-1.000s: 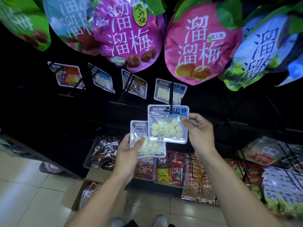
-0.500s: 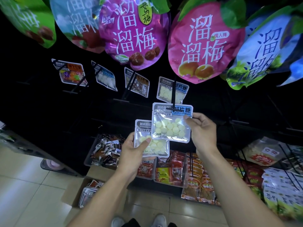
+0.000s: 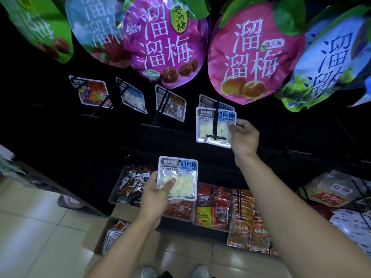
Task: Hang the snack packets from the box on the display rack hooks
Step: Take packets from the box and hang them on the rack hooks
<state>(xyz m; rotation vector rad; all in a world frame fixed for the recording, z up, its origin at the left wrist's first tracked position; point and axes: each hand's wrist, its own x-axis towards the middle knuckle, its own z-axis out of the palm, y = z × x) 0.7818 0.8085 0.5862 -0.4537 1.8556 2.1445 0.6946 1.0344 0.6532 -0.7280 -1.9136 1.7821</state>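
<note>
Right hand (image 3: 244, 137) is up at the rack, thumb and fingers pinching the upper right corner of a milk-tablet candy packet (image 3: 208, 127). The black hook (image 3: 215, 125) runs down the front of that packet, its crossbar low over the clear window, so the packet looks threaded on, in front of a matching packet (image 3: 206, 101) hanging behind. The corner pinch probably steadies it while it slides along the prong. Left hand (image 3: 156, 194) waits lower down, well apart, clamped on a second milk-tablet packet (image 3: 177, 177), thumb across the clear window, printed face up and hang hole at the top, held ready for the same hook. Below on the floor, the open cardboard box (image 3: 100, 235) shows more packets, close under the left arm for the next pick.
</note>
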